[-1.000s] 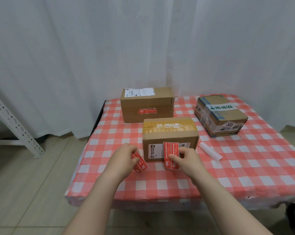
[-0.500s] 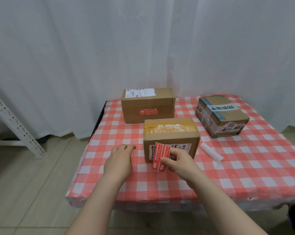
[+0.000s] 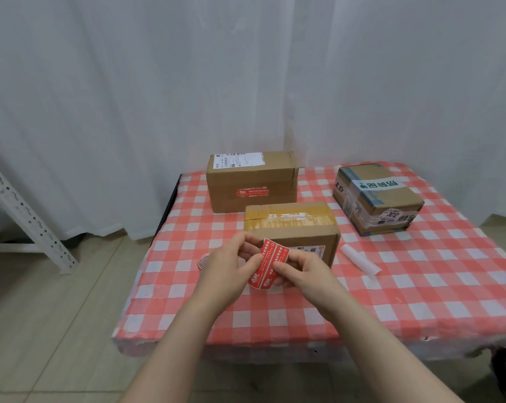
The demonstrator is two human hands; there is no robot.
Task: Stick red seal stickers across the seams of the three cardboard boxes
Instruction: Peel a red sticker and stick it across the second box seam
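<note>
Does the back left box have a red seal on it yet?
Yes, on: red seal sticker sits flat on the front of the back left box.

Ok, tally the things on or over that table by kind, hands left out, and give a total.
3 cardboard boxes
1 red seal sticker, stuck on the rear one
1 red sticker sheet, held up
1 white paper roll
1 pale sheet, mostly hidden
Total: 7
</note>
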